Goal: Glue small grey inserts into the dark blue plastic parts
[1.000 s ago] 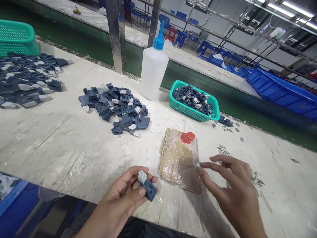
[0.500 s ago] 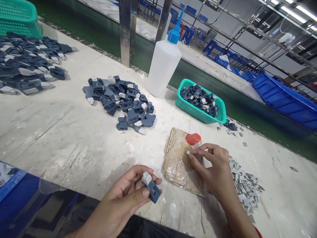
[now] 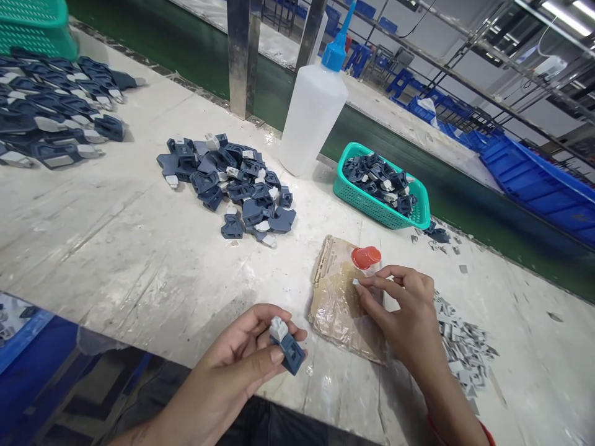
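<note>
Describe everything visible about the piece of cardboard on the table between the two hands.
The cardboard piece is a brown, roughly rectangular scrap lying flat on the white table, near its front edge. Its left edge looks torn and ragged. A glossy, wet-looking film covers most of its top. A small red cap sits at its far corner. The right hand rests over its right side, fingertips pinching a tiny grey bit above the surface.

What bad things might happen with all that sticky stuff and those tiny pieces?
The right hand pinches a tiny grey chip over the glue-smeared cardboard; glue may well get on the fingers, or the chip may slip and stick there. The blue part in the left hand is gripped only by fingertips at the table edge, so it might drop to the floor. The loose grey chips lie beside the right wrist and could be swept off.
</note>
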Tool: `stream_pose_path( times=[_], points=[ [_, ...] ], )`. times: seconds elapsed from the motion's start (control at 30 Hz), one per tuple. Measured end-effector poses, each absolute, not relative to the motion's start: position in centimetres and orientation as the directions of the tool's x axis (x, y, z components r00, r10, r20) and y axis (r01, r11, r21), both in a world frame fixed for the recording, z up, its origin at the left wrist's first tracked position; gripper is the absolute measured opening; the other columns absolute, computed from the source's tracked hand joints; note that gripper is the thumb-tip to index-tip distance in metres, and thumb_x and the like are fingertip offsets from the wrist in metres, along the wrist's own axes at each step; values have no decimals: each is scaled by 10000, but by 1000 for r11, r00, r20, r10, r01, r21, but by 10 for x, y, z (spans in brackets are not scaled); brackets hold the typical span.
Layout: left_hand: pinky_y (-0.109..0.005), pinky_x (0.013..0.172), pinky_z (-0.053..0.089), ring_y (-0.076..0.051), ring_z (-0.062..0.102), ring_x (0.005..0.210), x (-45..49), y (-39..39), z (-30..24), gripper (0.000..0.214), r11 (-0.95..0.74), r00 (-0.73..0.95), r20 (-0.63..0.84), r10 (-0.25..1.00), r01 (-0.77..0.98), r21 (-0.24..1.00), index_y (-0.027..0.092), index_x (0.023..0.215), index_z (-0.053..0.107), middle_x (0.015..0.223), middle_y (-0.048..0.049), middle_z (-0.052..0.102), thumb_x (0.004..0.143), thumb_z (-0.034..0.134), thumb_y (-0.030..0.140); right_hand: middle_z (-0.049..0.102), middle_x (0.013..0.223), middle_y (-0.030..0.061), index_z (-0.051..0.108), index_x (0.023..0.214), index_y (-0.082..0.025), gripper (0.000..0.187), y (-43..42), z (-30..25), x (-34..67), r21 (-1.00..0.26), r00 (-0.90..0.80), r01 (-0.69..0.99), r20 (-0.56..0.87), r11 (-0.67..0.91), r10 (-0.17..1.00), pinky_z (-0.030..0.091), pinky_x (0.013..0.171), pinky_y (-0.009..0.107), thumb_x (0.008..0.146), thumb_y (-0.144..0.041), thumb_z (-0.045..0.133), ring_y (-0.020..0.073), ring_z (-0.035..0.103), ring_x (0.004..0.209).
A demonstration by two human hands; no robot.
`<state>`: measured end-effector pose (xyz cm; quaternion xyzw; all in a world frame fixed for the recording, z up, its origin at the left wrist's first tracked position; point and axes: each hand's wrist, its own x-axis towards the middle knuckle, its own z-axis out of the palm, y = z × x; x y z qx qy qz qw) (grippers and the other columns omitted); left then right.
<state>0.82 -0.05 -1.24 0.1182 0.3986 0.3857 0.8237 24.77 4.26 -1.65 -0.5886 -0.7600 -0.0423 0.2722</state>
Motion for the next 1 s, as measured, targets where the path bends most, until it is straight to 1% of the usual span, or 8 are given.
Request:
stream_pose_path(
  times=[0.2,0.4,0.47,0.57,0.63,0.8,0.9,1.0],
  points=[
    [-220,805,473,-148,616,938,8,-1,-13,173,670,390,-553,736,-543,507,265,866,685,883,33,707,704,745,275,526,905,37,662,825,-229,114,42,-14,248,-260,-155,919,457,298,876,343,766,329,819,-325,602,173,436,867],
    [-291,868,494,-228,657,971,10,-2,-14,227,653,390,-543,744,-596,467,292,912,689,890,45,686,694,753,291,515,886,38,653,888,-223,113,28,9,242,-214,-92,940,586,264,805,325,800,339,815,-302,618,171,465,883],
    [-303,877,491,-231,658,967,12,-2,-14,230,646,386,-534,752,-591,483,293,919,685,896,43,675,698,747,311,513,873,36,649,881,-218,112,25,9,241,-207,-82,944,607,257,790,321,801,338,817,-303,618,168,468,874],
    [-297,869,475,-225,646,987,13,-3,-17,192,634,396,-501,770,-571,523,291,910,670,889,42,658,727,721,318,506,869,34,654,851,-227,114,23,1,244,-218,-127,935,533,281,837,324,788,330,818,-327,611,170,459,870],
    [-298,869,449,-221,633,1010,12,-2,-20,159,625,424,-460,780,-545,559,288,906,651,893,40,653,755,697,303,504,879,35,659,854,-237,131,22,-5,246,-235,-102,939,505,251,857,327,784,330,817,-351,606,177,447,879],
    [-296,870,373,-192,596,1033,10,-3,-27,94,590,474,-381,794,-447,672,281,911,617,926,31,650,818,628,277,508,866,31,661,860,-238,153,16,-8,246,-248,-72,942,505,224,860,327,779,327,820,-371,598,173,454,868],
    [-306,867,366,-187,579,1033,10,-4,-29,102,579,472,-371,800,-444,684,288,923,601,944,34,634,824,618,271,513,868,31,658,875,-228,151,13,-7,243,-241,-38,949,553,203,832,331,795,333,823,-357,598,169,463,856],
    [-296,874,363,-169,579,1018,10,-4,-30,80,560,474,-346,810,-450,696,273,911,589,942,31,645,835,603,253,512,867,28,655,872,-230,158,7,-5,234,-259,-39,942,543,212,839,337,787,330,825,-367,592,163,465,838]
  ],
)
